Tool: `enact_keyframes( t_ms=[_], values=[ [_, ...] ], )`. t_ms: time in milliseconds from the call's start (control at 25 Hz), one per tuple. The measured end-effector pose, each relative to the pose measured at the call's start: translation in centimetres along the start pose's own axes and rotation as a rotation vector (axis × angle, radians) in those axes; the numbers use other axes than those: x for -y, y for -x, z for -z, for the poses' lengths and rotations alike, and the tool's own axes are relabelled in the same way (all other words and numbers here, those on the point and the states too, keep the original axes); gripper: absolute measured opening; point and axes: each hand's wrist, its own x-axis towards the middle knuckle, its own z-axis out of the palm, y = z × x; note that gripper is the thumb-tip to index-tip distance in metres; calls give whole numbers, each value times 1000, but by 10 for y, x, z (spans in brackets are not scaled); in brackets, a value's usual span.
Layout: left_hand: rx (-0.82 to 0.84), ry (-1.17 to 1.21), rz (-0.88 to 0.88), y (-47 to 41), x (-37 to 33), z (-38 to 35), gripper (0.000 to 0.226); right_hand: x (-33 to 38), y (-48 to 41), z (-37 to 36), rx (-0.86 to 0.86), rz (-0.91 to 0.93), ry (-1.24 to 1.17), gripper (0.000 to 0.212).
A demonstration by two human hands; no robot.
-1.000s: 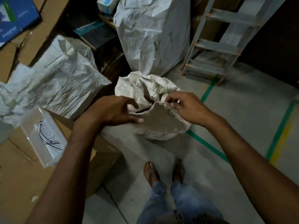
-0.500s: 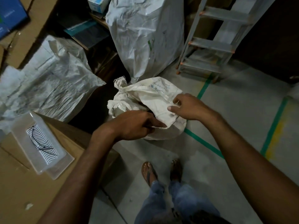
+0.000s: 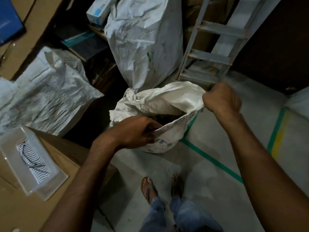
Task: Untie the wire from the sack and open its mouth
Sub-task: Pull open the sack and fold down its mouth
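1. Since the earlier frame, the right hand (image 3: 221, 98) had moved up and out to the right and carried the far edge of the sack (image 3: 164, 101) with it, so the mouth (image 3: 168, 117), before nearly flat, now gaped.
2. The grip of the right hand was closed into a fist on the far rim of the sack, which it held raised and stretched.
3. The left hand (image 3: 133, 132) was closed on the near rim, its fingers (image 3: 153, 128) curled over the edge and partly inside; it held this side low.
4. The sack stood on the floor (image 3: 217, 148), in front of the person's feet, just beside a green floor line (image 3: 210, 159) and near a tall white bag (image 3: 145, 39) and a ladder (image 3: 215, 56).
5. No wire could be seen around the neck of the sack, so the untying seemed done. Thin dark strands lay in a clear tray (image 3: 31, 162) on a cardboard box (image 3: 13, 206) at the left; whether they were the wire could not be told.
6. The opening seemed mostly finished. Only a dark inside showed; the left part of the rim was crumpled and perhaps needed more spreading.
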Motion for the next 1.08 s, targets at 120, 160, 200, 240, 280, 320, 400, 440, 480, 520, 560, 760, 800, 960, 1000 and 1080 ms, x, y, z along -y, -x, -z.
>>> enact_keyframes(
  t_ms=[120, 160, 200, 240, 280, 320, 400, 440, 480, 520, 560, 760, 800, 960, 1000, 1080],
  values=[
    [19, -88, -36, -10, -7, -4, 37, -7, 0, -10, 126, 171, 401, 57],
    [54, -85, -59, -10, -11, -9, 39, -5, 0, -14, 156, 280, 483, 69],
    [84, -67, -84, -11, -15, -13, 37, -1, -3, -20, 183, 421, 542, 79],
    [104, -46, -101, -11, -16, -17, 36, 6, -6, -28, 219, 567, 576, 86],
    [115, -20, -107, -11, -16, -20, 35, 17, -7, -38, 277, 682, 576, 91],
    [119, 6, -109, -12, -16, -24, 35, 29, -4, -50, 351, 747, 553, 92],
    [112, 63, -108, -15, -11, -29, 35, 52, 2, -78, 475, 801, 527, 82],
    [108, 99, -96, -17, -8, -31, 35, 60, 4, -90, 507, 845, 540, 68],
    [108, 151, -67, -17, -4, -32, 35, 64, 4, -102, 510, 885, 565, 53],
    [119, 213, -35, -18, 1, -33, 35, 66, 1, -110, 493, 884, 566, 42],
    [130, 281, -9, -19, 7, -33, 36, 67, -4, -111, 471, 839, 517, 38],
    [121, 369, 186, -24, 28, -27, 26, 62, -62, -72, 190, 352, -111, 39],
    [109, 371, 221, -27, 27, -22, 23, 56, -76, -57, 163, 224, -245, 41],
    [-75, 381, 262, -37, 20, 10, 25, 36, -121, -12, 312, 3, -749, 36],
    [-120, 336, 274, -39, 19, 17, 31, 35, -121, -6, 399, 50, -773, 29],
    [-235, 153, 300, -44, 15, 22, 41, 31, -116, 0, 440, 206, -709, 18]
  ],
)
